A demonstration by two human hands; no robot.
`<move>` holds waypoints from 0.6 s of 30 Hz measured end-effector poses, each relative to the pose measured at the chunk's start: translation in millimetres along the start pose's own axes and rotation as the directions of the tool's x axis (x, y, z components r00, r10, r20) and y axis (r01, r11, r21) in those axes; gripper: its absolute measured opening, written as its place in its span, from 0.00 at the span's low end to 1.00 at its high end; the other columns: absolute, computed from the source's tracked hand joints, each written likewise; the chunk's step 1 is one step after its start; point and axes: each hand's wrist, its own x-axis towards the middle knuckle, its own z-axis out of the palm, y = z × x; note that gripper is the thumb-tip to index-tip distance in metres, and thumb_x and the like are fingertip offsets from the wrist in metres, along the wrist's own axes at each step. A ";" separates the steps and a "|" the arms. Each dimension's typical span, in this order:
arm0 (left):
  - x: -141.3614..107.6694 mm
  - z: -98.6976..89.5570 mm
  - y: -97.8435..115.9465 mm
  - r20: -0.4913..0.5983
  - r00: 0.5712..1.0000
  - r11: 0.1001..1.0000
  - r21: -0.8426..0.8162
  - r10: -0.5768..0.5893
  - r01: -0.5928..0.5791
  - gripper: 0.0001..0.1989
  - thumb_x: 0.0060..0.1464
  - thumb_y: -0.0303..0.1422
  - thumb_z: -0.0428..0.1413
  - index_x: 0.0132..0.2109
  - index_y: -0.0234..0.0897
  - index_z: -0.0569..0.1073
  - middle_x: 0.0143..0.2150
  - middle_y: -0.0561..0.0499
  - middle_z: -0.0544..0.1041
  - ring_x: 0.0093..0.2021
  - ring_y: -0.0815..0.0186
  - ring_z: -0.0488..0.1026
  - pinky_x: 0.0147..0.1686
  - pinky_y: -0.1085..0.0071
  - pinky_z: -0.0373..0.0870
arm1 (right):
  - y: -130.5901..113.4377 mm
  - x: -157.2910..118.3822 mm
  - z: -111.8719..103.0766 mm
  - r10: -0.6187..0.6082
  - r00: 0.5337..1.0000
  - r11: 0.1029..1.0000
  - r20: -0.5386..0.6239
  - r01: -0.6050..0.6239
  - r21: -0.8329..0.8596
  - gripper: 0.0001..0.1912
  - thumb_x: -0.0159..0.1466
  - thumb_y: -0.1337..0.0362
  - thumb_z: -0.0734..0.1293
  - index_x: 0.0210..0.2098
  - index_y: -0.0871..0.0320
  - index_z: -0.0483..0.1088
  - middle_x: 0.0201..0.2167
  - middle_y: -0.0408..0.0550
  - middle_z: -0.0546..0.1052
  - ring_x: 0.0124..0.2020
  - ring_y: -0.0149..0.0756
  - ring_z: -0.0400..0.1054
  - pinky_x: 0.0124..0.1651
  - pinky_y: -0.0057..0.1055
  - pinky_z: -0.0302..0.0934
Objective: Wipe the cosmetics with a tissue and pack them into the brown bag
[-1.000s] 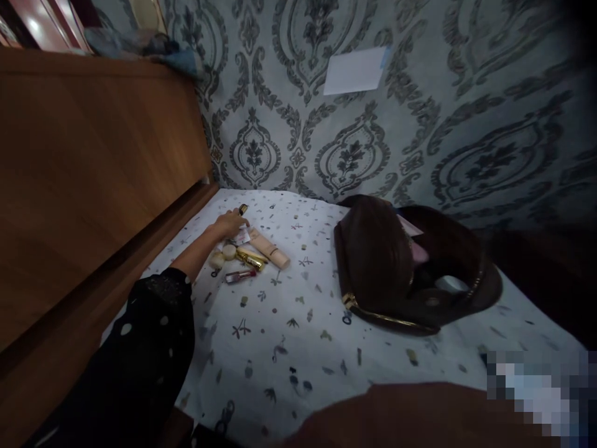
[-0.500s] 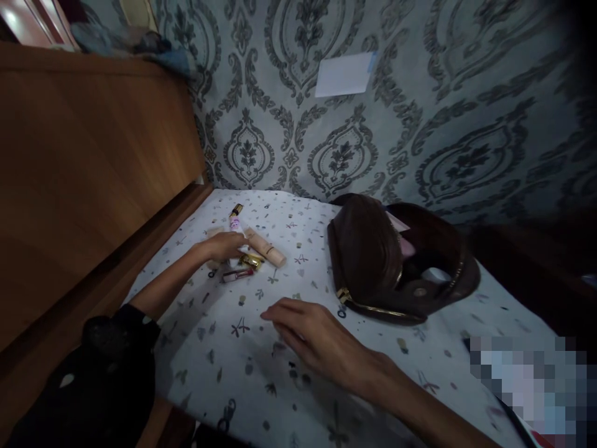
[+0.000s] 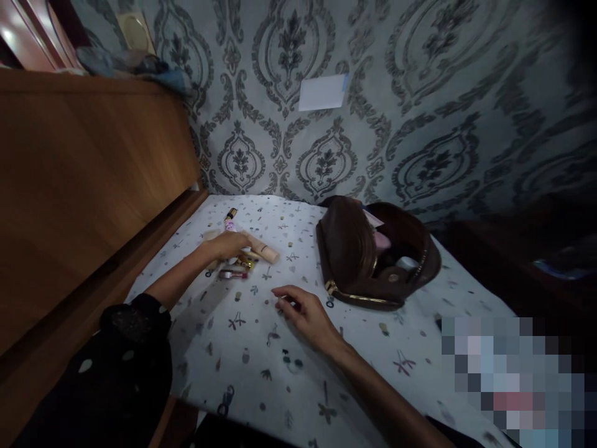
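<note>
Over a small pile of cosmetics lies my left hand (image 3: 229, 245), its fingertips at the near end of a beige tube (image 3: 263, 247); the fingers are partly hidden, so a grip cannot be made out. Close below it are a gold item (image 3: 245, 263) and a dark red lipstick-like tube (image 3: 233, 274). A black and gold tube (image 3: 231, 214) lies behind. My right hand (image 3: 303, 309) is above the patterned sheet with fingers loosely curved and apart, holding nothing. To its right stands an open brown bag (image 3: 354, 249) with things inside.
A wooden cabinet (image 3: 102, 155) runs along the left side. A white paper (image 3: 323, 92) is on the patterned wall at the back. A blurred-out rectangular object (image 3: 508, 379) lies at the lower right.
The view has shifted slightly, moving the bag and wall paper leftward in the picture. My right hand's fingers have curled a little. My left hand stays at the cosmetics.
</note>
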 end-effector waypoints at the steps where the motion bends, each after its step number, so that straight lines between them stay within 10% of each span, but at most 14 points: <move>1: -6.9 -2.3 6.8 -0.039 0.999 1.000 -0.010 0.016 -0.016 0.15 0.56 0.27 0.53 0.50 0.39 0.77 0.51 0.43 0.77 0.50 0.55 0.73 0.46 0.66 0.67 | 3.9 -1.1 0.7 0.017 1.000 0.998 -0.010 -0.016 0.055 0.14 0.62 0.61 0.64 0.45 0.57 0.75 0.41 0.51 0.79 0.37 0.38 0.74 0.35 0.32 0.69; 4: -30.4 -1.3 35.4 -0.281 0.958 0.947 -0.290 0.052 -0.137 0.14 0.60 0.34 0.52 0.51 0.38 0.76 0.52 0.43 0.76 0.53 0.55 0.71 0.50 0.65 0.66 | 7.5 -4.2 3.2 0.067 0.998 0.968 -0.018 -0.060 0.245 0.19 0.62 0.57 0.65 0.50 0.57 0.71 0.46 0.54 0.77 0.39 0.39 0.74 0.33 0.32 0.70; 6: -44.4 7.8 60.5 -0.424 0.902 0.695 -0.672 -0.077 -0.256 0.15 0.56 0.41 0.58 0.46 0.36 0.77 0.45 0.45 0.78 0.48 0.57 0.73 0.47 0.67 0.68 | 2.9 -6.0 6.8 0.061 0.998 0.930 -0.006 -0.054 0.363 0.23 0.62 0.54 0.67 0.54 0.56 0.68 0.52 0.55 0.74 0.46 0.41 0.72 0.37 0.33 0.71; 9: -58.2 29.6 99.2 -0.236 0.918 0.107 -0.971 -0.318 -0.213 0.22 0.46 0.47 0.64 0.40 0.33 0.77 0.32 0.50 0.77 0.31 0.66 0.72 0.32 0.72 0.68 | -6.8 -9.8 16.0 0.014 0.996 0.858 0.091 -0.059 0.510 0.23 0.61 0.50 0.68 0.52 0.54 0.68 0.54 0.53 0.73 0.49 0.41 0.72 0.41 0.34 0.71; 12: -65.7 51.9 124.6 -0.044 0.905 -0.185 -0.974 -0.424 -0.134 0.26 0.38 0.48 0.68 0.39 0.31 0.76 0.24 0.55 0.72 0.20 0.72 0.64 0.21 0.75 0.62 | -10.7 -16.7 25.6 0.040 0.971 0.789 0.237 -0.176 0.588 0.22 0.60 0.49 0.69 0.47 0.56 0.69 0.42 0.50 0.77 0.34 0.36 0.75 0.32 0.31 0.68; 15: -77.3 70.3 128.7 -0.018 0.863 -0.218 -0.965 -0.505 -0.147 0.26 0.37 0.47 0.68 0.38 0.31 0.74 0.22 0.57 0.69 0.20 0.73 0.63 0.20 0.76 0.60 | -7.9 -26.6 29.2 0.104 0.960 0.790 0.259 -0.239 0.565 0.23 0.57 0.49 0.71 0.44 0.56 0.68 0.34 0.45 0.76 0.27 0.33 0.73 0.28 0.29 0.65; 18: -99.5 81.3 119.3 -0.132 0.749 -0.013 -0.983 -0.649 -0.184 0.23 0.43 0.44 0.66 0.42 0.35 0.71 0.26 0.58 0.70 0.24 0.72 0.65 0.24 0.76 0.61 | -4.5 -36.7 26.9 0.153 0.962 0.874 0.228 -0.239 0.422 0.18 0.59 0.52 0.69 0.41 0.56 0.66 0.29 0.43 0.75 0.26 0.33 0.72 0.27 0.28 0.63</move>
